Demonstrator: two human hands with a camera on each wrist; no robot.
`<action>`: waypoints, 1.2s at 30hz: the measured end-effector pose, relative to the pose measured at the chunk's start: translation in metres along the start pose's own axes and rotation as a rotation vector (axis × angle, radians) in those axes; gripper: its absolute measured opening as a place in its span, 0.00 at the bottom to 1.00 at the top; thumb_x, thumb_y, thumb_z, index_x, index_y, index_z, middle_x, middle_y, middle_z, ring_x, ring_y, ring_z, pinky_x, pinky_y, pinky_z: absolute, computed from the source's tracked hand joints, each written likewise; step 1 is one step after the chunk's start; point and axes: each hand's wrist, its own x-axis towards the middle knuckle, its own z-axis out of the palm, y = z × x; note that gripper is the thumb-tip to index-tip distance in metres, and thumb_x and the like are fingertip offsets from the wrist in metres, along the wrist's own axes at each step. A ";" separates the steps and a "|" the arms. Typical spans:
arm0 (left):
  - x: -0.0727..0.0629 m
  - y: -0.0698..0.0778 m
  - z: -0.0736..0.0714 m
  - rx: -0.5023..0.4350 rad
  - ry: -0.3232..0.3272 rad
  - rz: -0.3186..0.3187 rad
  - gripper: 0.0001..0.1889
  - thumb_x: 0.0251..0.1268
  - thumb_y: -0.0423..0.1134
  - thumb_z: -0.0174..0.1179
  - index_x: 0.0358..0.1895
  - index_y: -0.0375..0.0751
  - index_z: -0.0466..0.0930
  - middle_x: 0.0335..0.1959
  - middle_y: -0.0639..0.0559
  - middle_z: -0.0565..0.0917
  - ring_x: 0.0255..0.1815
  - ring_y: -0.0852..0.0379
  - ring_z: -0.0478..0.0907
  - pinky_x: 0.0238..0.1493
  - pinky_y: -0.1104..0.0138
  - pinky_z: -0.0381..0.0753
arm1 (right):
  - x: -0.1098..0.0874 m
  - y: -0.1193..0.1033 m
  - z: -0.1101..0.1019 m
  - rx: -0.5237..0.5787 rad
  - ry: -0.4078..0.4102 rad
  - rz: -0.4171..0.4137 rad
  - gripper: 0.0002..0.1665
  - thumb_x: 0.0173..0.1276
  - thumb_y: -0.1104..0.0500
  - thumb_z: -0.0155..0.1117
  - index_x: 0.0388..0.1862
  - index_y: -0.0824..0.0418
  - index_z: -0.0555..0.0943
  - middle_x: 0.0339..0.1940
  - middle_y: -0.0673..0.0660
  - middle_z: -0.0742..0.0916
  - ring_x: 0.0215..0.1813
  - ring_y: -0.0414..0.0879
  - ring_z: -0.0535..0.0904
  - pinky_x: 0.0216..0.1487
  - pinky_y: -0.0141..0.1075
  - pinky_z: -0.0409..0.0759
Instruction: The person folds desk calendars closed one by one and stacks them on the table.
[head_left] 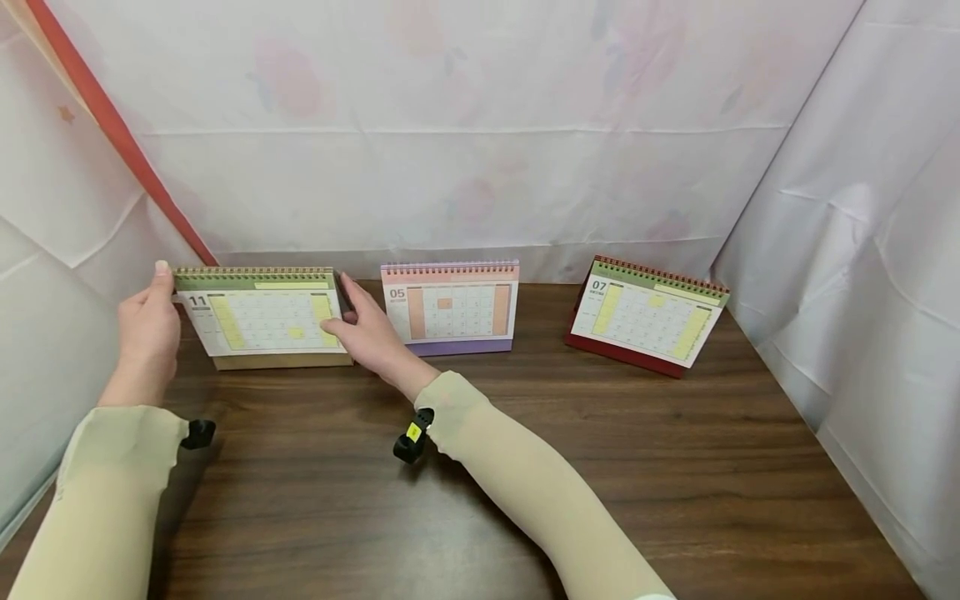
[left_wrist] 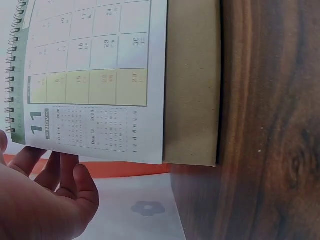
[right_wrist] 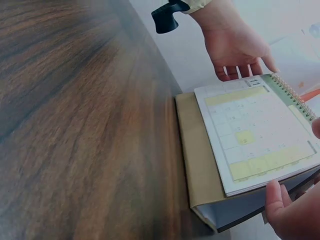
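Note:
A green-topped desk calendar (head_left: pixel 262 321) showing month 11 stands on its tan base at the left of the table. My left hand (head_left: pixel 152 321) holds its left edge, the thumb up by the top corner; in the left wrist view, some fingertips (left_wrist: pixel 67 172) pass behind the page edge. At the opposite edge my right hand (head_left: pixel 371 333) grips the calendar, thumb on the front page and the other fingers behind it. In the right wrist view, that thumb (right_wrist: pixel 274 200) lies at the page's edge. Just right of this hand stands a pink and purple desk calendar (head_left: pixel 457 308) showing 05.
A third desk calendar (head_left: pixel 645 312), showing 07 on a red base, stands angled at the right. All stand on a dark wooden table (head_left: pixel 675 475). White patterned curtains (head_left: pixel 465 125) enclose its back and sides, with a red strip (head_left: pixel 120 125) at the back left.

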 end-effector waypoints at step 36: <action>-0.004 0.022 0.006 -0.245 0.134 0.216 0.15 0.62 0.37 0.70 0.52 0.43 0.88 0.40 0.55 0.81 0.41 0.63 0.72 0.31 0.79 0.73 | -0.006 -0.033 -0.016 0.027 -0.001 -0.223 0.39 0.73 0.58 0.62 0.79 0.48 0.61 0.71 0.45 0.72 0.66 0.39 0.69 0.54 0.29 0.71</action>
